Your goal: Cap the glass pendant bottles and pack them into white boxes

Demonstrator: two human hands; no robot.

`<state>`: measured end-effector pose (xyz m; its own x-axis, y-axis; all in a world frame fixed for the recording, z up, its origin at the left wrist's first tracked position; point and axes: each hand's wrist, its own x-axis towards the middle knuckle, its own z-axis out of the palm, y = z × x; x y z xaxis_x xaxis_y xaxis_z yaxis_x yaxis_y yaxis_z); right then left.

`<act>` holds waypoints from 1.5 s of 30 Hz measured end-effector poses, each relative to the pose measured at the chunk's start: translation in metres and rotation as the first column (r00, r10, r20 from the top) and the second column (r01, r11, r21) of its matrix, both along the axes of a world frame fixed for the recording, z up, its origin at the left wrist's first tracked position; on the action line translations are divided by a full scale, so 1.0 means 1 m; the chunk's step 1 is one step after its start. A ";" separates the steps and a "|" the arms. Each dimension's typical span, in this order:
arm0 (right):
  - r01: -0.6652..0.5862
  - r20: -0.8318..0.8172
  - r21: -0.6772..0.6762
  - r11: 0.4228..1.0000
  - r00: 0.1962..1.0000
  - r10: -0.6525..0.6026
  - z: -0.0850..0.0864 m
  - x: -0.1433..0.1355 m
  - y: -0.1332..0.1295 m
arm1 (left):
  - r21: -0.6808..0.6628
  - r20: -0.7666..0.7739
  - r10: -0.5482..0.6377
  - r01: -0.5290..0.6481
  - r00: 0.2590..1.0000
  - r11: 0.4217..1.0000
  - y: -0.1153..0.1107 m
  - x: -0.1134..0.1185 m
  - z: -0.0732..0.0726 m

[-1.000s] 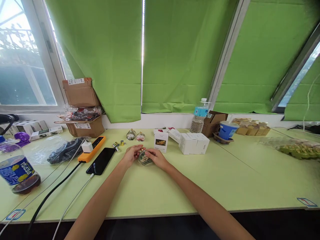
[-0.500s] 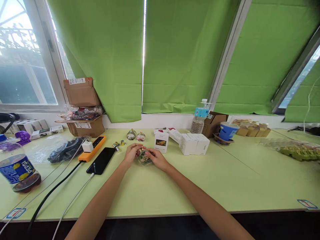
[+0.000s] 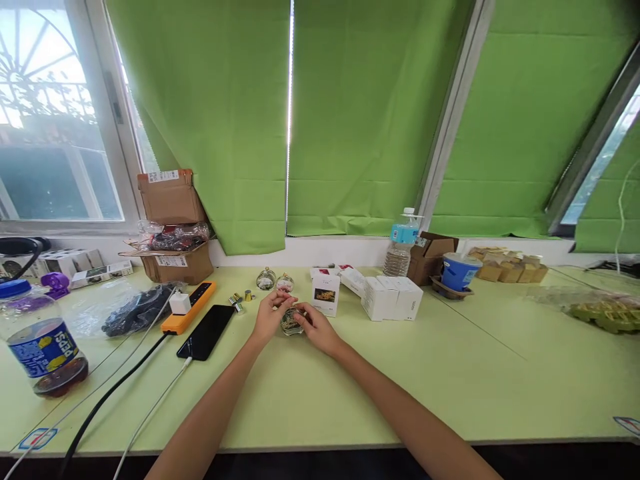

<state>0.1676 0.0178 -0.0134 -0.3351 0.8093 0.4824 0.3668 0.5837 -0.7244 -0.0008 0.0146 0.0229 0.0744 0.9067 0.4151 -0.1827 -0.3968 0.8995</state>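
Glass bottle [image 3: 291,323]: held upright at the worktop [image 3: 350,380].
Left hand [image 3: 269,319]: fingers bent at bottle's top; grip cannot be told.
Right hand [image 3: 320,331]: curled, bottle's side gripped.
Slip risk: bottle could be tipped if pushed sideways.

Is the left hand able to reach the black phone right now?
Probably yes: the left hand is near the black phone, with bare table between them. It looks busy at the round glass bottle, so it may first stop that.
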 end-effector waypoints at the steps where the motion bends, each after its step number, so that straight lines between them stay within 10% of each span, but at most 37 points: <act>1: -0.007 0.000 -0.003 1.000 1.000 0.007 0.000 0.000 0.000 | 0.013 -0.012 0.016 -0.016 1.000 1.000 -0.001 0.001 0.000; 23: -0.081 -0.024 -0.049 0.995 0.996 0.080 0.005 -0.001 -0.001 | 0.130 -0.175 0.193 -0.172 0.965 0.977 -0.012 -0.001 0.005; 45: -0.097 -0.023 -0.024 0.995 0.995 0.097 0.006 0.000 -0.002 | -0.314 0.032 0.055 -0.042 0.998 0.948 0.003 -0.004 0.000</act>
